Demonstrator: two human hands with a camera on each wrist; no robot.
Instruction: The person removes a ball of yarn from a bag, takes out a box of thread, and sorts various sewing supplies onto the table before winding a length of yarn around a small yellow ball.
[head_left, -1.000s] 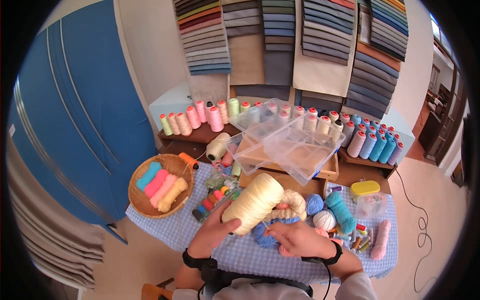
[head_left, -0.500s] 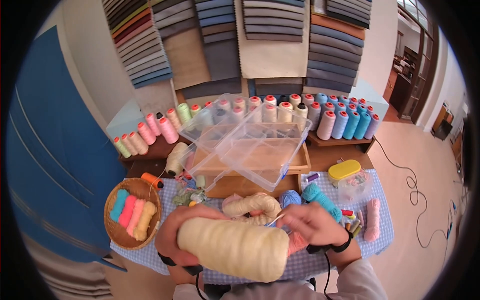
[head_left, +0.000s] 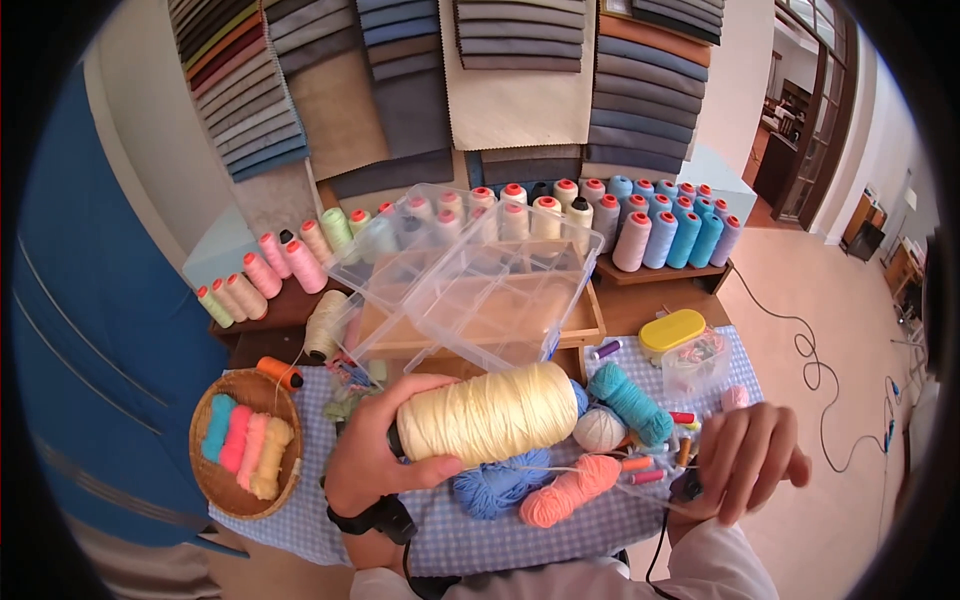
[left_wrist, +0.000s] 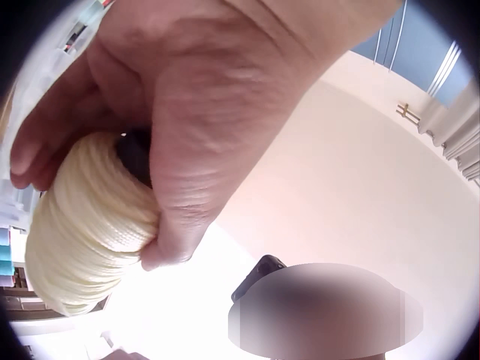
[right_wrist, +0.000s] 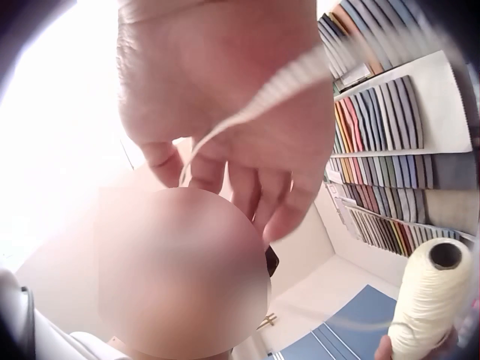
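Observation:
A large cone of cream yarn [head_left: 488, 410] lies sideways in the air over the table, gripped round its left end by my left hand [head_left: 365, 455]. In the left wrist view my thumb and fingers wrap that end beside its dark core. My right hand [head_left: 752, 452] is off to the right, its fingers bent. A cream yarn strand [right_wrist: 251, 112] crosses its palm and runs between thumb and forefinger in the right wrist view. Below the cone sit a blue yarn bundle [head_left: 500, 485] and a coral skein [head_left: 572, 490].
A wicker basket [head_left: 200, 470] of small skeins stands at the left. Clear plastic boxes [head_left: 480, 280] lean on a wooden tray behind the cone. A teal skein [head_left: 630, 402], a white yarn ball [head_left: 600, 430] and small thread spools [head_left: 645, 478] lie right of centre. Thread cones [head_left: 660, 235] line the back shelf.
My right hand has moved away from the cone to the right, drawing the strand out. The cone has lifted and turned in my left hand, uncovering the blue bundle and coral skein. The head view shifted.

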